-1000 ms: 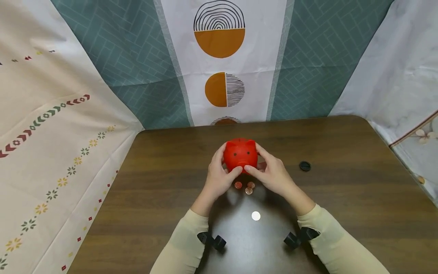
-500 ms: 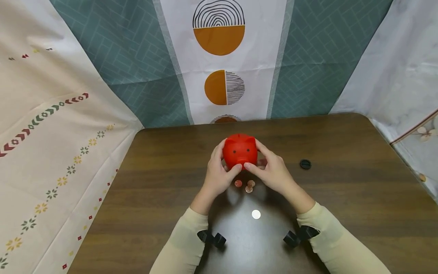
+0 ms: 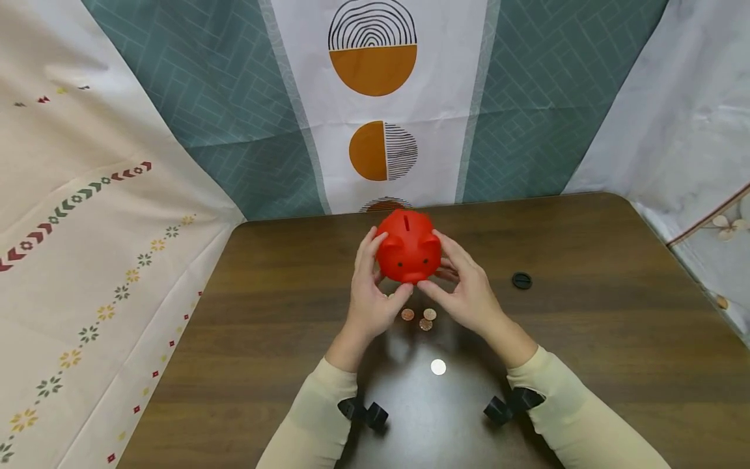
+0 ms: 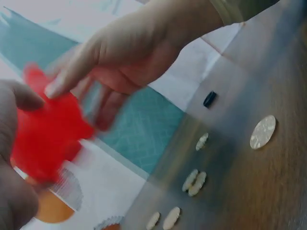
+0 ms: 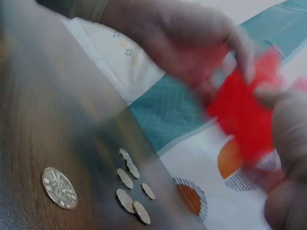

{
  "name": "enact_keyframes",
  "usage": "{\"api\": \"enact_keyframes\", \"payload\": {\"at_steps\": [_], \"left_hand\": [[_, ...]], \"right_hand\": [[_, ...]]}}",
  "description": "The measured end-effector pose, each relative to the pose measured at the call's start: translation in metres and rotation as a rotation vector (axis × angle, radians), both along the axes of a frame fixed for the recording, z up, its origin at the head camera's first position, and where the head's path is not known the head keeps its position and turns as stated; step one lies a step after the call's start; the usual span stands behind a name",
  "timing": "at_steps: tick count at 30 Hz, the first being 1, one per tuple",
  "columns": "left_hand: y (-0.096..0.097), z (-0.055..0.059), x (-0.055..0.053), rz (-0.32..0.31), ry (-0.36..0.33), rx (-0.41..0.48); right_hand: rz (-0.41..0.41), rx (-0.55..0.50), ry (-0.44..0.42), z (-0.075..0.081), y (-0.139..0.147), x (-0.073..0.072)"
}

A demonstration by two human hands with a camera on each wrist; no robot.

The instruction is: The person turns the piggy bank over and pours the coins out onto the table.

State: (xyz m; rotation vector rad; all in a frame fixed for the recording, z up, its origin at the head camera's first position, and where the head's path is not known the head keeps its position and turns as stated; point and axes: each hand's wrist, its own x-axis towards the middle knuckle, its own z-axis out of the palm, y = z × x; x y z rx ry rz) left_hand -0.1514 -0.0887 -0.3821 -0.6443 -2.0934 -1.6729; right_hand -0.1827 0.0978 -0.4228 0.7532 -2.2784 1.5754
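Note:
A red piggy bank point(image 3: 408, 251) is held up between both hands, its face toward the camera and tipped so the dark coin slot on its back shows. The left hand point(image 3: 373, 293) grips its left side, thumb by the snout; the right hand point(image 3: 467, 293) grips the other side the same way. Both wrist views show the piggy bank point(image 4: 50, 129) blurred and raised above the tabletop. Below it lie several coins, among them a copper coin point(image 3: 407, 314) and, nearer the person, a bright coin point(image 3: 438, 367). The piggy bank's underside is hidden in the head view.
A round black plug point(image 3: 521, 281) lies on the brown wooden table point(image 3: 586, 339), right of the hands. Patterned cloths hang behind the table's back edge and at both sides. A black wrist camera point(image 3: 376, 415) sits on the left sleeve, another on the right.
Both hands have raised the piggy bank and tipped its face downward, so the slot on its back has come into view. The coins near the hands and the plug have stayed put.

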Motion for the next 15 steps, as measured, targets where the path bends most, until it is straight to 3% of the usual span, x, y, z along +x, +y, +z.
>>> {"api": "enact_keyframes", "payload": {"at_steps": [3, 5, 12, 15], "left_hand": [[-0.001, -0.002, -0.001, 0.030, -0.200, -0.070], [-0.001, -0.005, -0.002, 0.033, -0.275, -0.092], [0.001, -0.009, -0.004, 0.032, -0.297, -0.089], [0.001, -0.012, -0.006, 0.023, -0.160, -0.037]], "right_hand": [[0.010, 0.046, -0.184, -0.005, 0.001, -0.002], [0.010, 0.067, -0.247, -0.007, 0.002, -0.002], [-0.004, 0.110, -0.259, -0.008, 0.002, -0.002], [-0.025, 0.088, -0.124, -0.003, 0.002, -0.001]]}}
